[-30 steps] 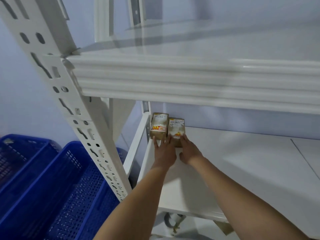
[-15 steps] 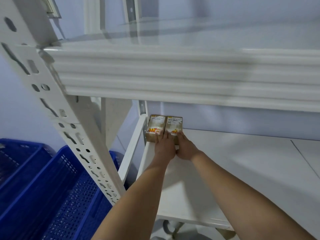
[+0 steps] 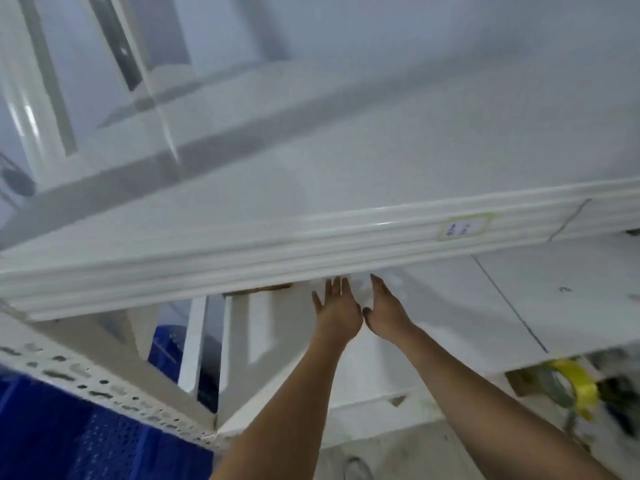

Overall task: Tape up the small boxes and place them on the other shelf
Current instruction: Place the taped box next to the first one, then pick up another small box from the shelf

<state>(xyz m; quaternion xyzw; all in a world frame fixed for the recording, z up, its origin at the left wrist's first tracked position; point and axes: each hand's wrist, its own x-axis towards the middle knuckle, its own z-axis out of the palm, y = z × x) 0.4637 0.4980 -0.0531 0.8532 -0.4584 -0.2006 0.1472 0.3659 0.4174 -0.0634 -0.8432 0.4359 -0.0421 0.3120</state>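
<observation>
The small boxes (image 3: 258,289) are almost wholly hidden: only a brown sliver shows under the front beam (image 3: 311,244) of the upper shelf, far back on the lower shelf (image 3: 450,323). At far left, blue crates (image 3: 52,427) sit beyond the perforated upright (image 3: 104,386). Your left hand (image 3: 337,311) lies with its fingers straight and spread, holding nothing, just right of that sliver; whether it touches the boxes I cannot tell. Your right hand (image 3: 386,315), beside it, is likewise flat and empty. Further right, a roll of yellow tape (image 3: 571,382) sits below the shelf edge. The view is blurred and the beam blocks your sight, so a blind push could tip the boxes or knock your knuckles against it.
</observation>
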